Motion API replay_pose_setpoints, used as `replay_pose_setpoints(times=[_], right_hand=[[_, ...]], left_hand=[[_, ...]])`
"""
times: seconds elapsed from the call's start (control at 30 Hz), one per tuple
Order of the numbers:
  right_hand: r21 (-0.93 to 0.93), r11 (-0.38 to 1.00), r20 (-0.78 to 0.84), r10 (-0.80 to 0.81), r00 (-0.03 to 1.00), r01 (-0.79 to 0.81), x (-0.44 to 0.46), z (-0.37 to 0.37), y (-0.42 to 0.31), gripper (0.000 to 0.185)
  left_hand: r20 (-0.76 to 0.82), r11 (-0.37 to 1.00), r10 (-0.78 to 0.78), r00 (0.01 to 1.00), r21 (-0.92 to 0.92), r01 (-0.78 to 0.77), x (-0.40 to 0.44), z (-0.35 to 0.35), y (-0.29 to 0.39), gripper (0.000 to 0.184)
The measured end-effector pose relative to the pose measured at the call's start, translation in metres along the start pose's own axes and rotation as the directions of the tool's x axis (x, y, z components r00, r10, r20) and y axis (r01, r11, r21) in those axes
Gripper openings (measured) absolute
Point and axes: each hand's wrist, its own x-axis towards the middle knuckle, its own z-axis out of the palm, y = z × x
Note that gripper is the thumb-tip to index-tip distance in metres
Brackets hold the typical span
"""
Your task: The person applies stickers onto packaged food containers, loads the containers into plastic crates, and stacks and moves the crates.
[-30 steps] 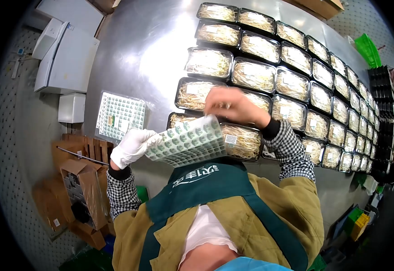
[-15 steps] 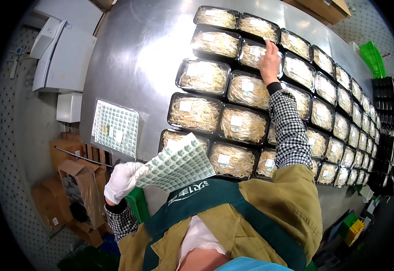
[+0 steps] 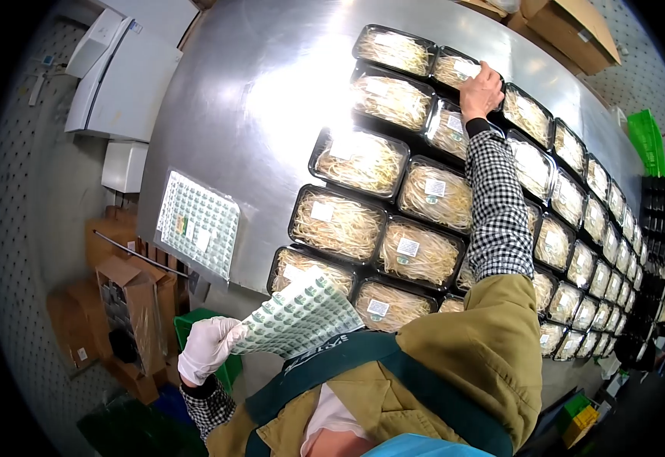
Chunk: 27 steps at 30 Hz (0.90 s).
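My left hand point(image 3: 209, 346), in a white glove, is closed on the edge of a sheet of green round stickers point(image 3: 298, 314). The sheet hangs over the table's front edge and partly covers a tray of sprouts. Far across the table, my bare right hand point(image 3: 482, 91) touches a tray of sprouts point(image 3: 454, 68) in the back row. Its fingers are bent together over the film near a white label; whether a sticker is between them is too small to tell. Many black film-covered trays with white labels, such as this tray point(image 3: 338, 221), stand in rows.
A bagged stack of sticker sheets point(image 3: 198, 226) lies at the left of the metal table point(image 3: 218, 107). Cardboard boxes point(image 3: 138, 312) and a green crate point(image 3: 230, 365) stand on the floor at left. Another cardboard box point(image 3: 569, 30) is at the back, with stacked black trays point(image 3: 658, 221) at right.
My right hand has moved from the near trays across to the back row. My left hand has shifted down and left with the sheet. The view has shifted too.
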Motion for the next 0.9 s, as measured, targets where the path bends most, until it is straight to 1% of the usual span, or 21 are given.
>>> replay_pose_setpoints(times=[0.03,0.07,0.13,0.2,0.27,0.33,0.37,0.4,0.47,0.53,0.57,0.6,0.63,0.67,0.7,0.73,0.77,0.8,0.83,0.87,0.9], right_hand=[[0.08,0.996,-0.012,0.036,0.999,-0.035,-0.002,0.001,-0.008,0.041],[0.262,0.964,0.041,0.043,0.998,-0.052,0.001,0.004,-0.017,0.028],[0.495,0.868,0.089,-0.015,0.996,-0.031,0.004,0.028,-0.052,0.017],[0.585,0.784,0.27,0.056,0.961,-0.21,0.004,0.047,-0.095,0.019],[0.531,0.783,0.399,0.105,0.911,-0.323,0.001,0.052,-0.13,0.02],[0.264,0.922,0.396,0.164,0.903,-0.283,0.0,0.038,-0.152,0.019],[0.149,0.983,0.332,0.052,0.942,-0.107,-0.004,0.036,-0.151,0.022],[0.095,0.995,0.245,-0.03,0.969,0.007,-0.008,0.041,-0.151,0.024],[0.097,0.995,0.181,-0.047,0.982,0.03,-0.007,0.042,-0.153,0.021],[0.511,0.86,0.149,-0.087,0.985,-0.001,-0.019,0.021,-0.164,0.016],[0.716,0.697,0.304,-0.256,0.918,-0.043,-0.025,-0.012,-0.176,0.021],[0.843,0.462,0.492,-0.454,0.743,-0.277,-0.037,-0.067,-0.194,0.03],[0.821,0.431,0.567,-0.689,0.451,-0.374,-0.052,-0.115,-0.208,0.037],[0.868,0.333,0.419,-0.889,0.185,-0.369,-0.07,-0.163,-0.216,0.04],[0.95,0.155,0.2,-0.968,0.15,-0.271,-0.09,-0.213,-0.223,0.045],[0.959,0.111,0.126,-0.991,0.042,-0.261,-0.104,-0.249,-0.229,0.046],[0.995,0.044,0.054,-0.993,0.106,-0.094,-0.112,-0.279,-0.234,0.033],[0.997,0.072,0.065,-0.984,0.164,0.037,-0.125,-0.291,-0.23,0.023],[0.995,0.1,0.094,-0.976,0.199,0.025,-0.13,-0.3,-0.229,0.018],[0.99,0.137,0.131,-0.963,0.235,0.01,-0.132,-0.307,-0.226,0.014],[0.982,0.185,0.185,-0.945,0.27,-0.026,-0.132,-0.316,-0.226,0.01]], left_hand=[[-0.009,0.999,0.044,0.999,0.03,-0.043,0.001,0.0,0.002,0.026],[0.001,0.999,0.03,1.0,0.024,-0.03,0.003,-0.001,0.004,0.023],[0.019,1.0,-0.003,1.0,0.017,0.003,0.006,-0.002,0.01,0.019],[-0.008,0.996,0.035,0.999,0.081,-0.034,0.01,-0.003,0.018,0.016],[-0.038,0.986,0.075,0.996,0.15,-0.069,0.013,-0.002,0.02,0.015],[-0.049,0.975,0.111,0.993,0.197,-0.099,0.014,-0.003,0.019,0.013],[-0.055,0.972,0.122,0.991,0.21,-0.108,0.014,-0.005,0.02,0.014],[-0.056,0.968,0.132,0.99,0.222,-0.117,0.014,-0.006,0.02,0.014],[-0.05,0.951,0.132,0.99,0.288,-0.112,0.016,-0.012,0.026,0.016],[-0.001,0.965,0.071,0.997,0.254,-0.068,0.019,-0.016,0.023,0.015],[-0.046,0.963,0.141,0.989,0.238,-0.127,0.019,-0.016,0.018,0.015],[-0.099,0.958,0.202,0.974,0.228,-0.175,0.019,-0.016,0.012,0.015],[-0.1,0.946,0.209,0.973,0.273,-0.175,0.022,-0.018,0.008,0.015],[-0.102,0.931,0.216,0.971,0.32,-0.173,0.023,-0.019,0.006,0.015],[-0.118,0.942,0.218,0.969,0.286,-0.177,0.023,-0.023,0.009,0.015],[-0.134,0.95,0.227,0.965,0.25,-0.188,0.021,-0.025,0.013,0.015],[-0.156,0.96,0.185,0.97,0.241,-0.144,0.018,-0.026,0.014,0.016],[-0.174,0.964,0.159,0.972,0.24,-0.115,0.016,-0.03,0.015,0.016],[-0.191,0.978,0.142,0.971,0.18,-0.108,0.011,-0.033,0.018,0.017],[-0.268,0.984,0.149,0.952,-0.05,-0.168,0.009,-0.029,0.016,0.019],[-0.325,0.961,0.096,0.941,-0.214,-0.172,0.005,-0.029,0.02,0.021]])
